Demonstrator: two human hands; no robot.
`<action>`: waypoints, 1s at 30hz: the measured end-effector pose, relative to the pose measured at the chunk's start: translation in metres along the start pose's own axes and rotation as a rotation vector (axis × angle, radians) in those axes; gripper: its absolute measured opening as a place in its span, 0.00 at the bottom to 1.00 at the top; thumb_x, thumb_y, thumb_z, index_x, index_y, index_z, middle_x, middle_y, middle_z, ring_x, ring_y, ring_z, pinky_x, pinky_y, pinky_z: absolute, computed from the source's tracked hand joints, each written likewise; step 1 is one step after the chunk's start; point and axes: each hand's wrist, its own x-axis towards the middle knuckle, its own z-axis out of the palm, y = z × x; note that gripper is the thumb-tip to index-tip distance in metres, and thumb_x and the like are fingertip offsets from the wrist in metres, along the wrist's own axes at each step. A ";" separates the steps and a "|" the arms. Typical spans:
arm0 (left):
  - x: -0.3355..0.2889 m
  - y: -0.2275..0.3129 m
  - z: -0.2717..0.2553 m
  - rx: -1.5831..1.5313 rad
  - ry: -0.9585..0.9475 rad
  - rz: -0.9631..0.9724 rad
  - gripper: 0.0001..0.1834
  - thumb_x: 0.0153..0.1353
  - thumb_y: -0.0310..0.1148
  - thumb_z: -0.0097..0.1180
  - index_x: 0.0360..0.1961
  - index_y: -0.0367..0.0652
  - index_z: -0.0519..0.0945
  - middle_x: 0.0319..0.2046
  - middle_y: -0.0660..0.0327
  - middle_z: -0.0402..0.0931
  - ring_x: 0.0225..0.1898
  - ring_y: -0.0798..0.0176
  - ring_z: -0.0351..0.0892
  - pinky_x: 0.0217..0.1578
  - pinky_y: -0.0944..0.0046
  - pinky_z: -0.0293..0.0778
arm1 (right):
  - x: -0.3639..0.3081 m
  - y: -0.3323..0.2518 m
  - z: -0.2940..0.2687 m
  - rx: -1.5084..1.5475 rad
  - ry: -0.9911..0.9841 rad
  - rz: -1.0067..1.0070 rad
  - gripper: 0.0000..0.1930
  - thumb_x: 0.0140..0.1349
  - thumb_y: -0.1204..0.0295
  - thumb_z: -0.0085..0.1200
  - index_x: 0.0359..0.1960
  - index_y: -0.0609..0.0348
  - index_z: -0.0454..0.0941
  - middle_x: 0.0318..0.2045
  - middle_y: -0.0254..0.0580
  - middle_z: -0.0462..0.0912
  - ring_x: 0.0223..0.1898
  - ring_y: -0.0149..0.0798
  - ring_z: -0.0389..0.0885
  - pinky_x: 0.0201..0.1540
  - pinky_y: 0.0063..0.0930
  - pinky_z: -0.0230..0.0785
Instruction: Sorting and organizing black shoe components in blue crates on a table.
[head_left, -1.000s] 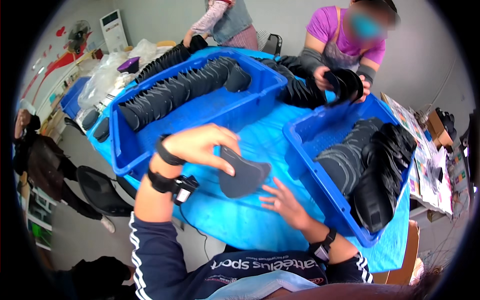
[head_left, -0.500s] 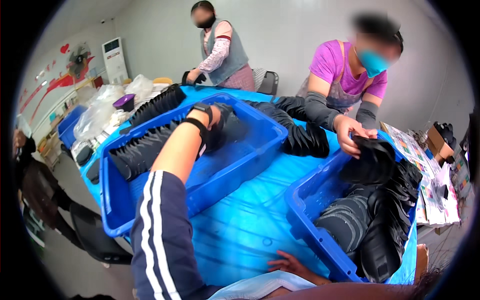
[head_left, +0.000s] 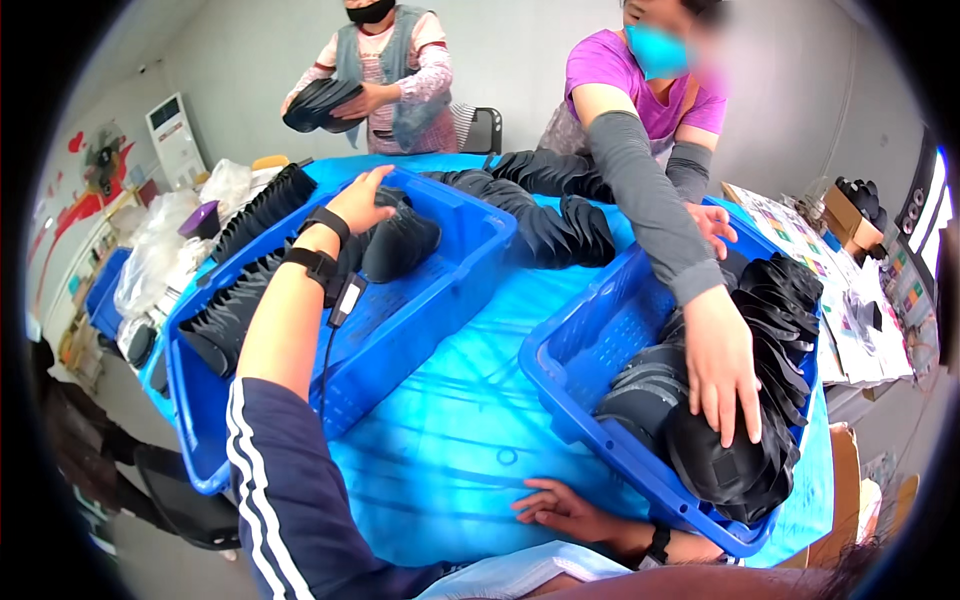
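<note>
My left hand [head_left: 360, 207] is above the far part of the left blue bin [head_left: 400, 350], close to its far long edge. Its grip is wide: thumb well apart from the fingers, nothing seen between them. Contact with the pieces below cannot be confirmed from this view.

The row of dark pads [head_left: 250, 295] stands inside that bin along the far long edge, its long axis running from the left end toward the far right corner. The end pad [head_left: 400, 248] lies just to the right of my left hand and slightly nearer to me, tilted against the row; its own long axis I cannot tell.

My right hand [head_left: 562, 510] is empty, fingers loosely spread, at the near edge of the blue-covered table [head_left: 440, 470], well apart from the row. The left hand is clearly the nearer to the end pad.
</note>
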 end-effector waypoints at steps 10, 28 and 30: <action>-0.080 0.033 -0.063 -0.071 0.005 -0.070 0.18 0.56 0.30 0.51 0.49 0.44 0.69 0.36 0.56 0.76 0.34 0.60 0.77 0.38 0.63 0.71 | 0.001 0.009 -0.002 -0.062 0.012 -0.042 0.25 0.63 0.74 0.42 0.60 0.59 0.47 0.50 0.50 0.69 0.51 0.39 0.70 0.53 0.32 0.61; -0.221 0.053 -0.087 -0.001 0.337 -0.336 0.09 0.52 0.31 0.51 0.30 0.38 0.78 0.27 0.51 0.77 0.28 0.53 0.77 0.31 0.60 0.71 | 0.004 0.010 -0.004 -0.105 -0.024 -0.085 0.24 0.63 0.74 0.42 0.59 0.59 0.50 0.49 0.52 0.70 0.51 0.40 0.70 0.54 0.31 0.60; -0.226 0.052 -0.086 0.007 0.327 -0.353 0.09 0.52 0.32 0.51 0.30 0.38 0.78 0.27 0.51 0.77 0.29 0.52 0.77 0.32 0.60 0.71 | 0.002 0.010 -0.003 -0.088 -0.019 -0.067 0.24 0.63 0.73 0.42 0.59 0.59 0.50 0.48 0.52 0.70 0.51 0.40 0.70 0.54 0.31 0.60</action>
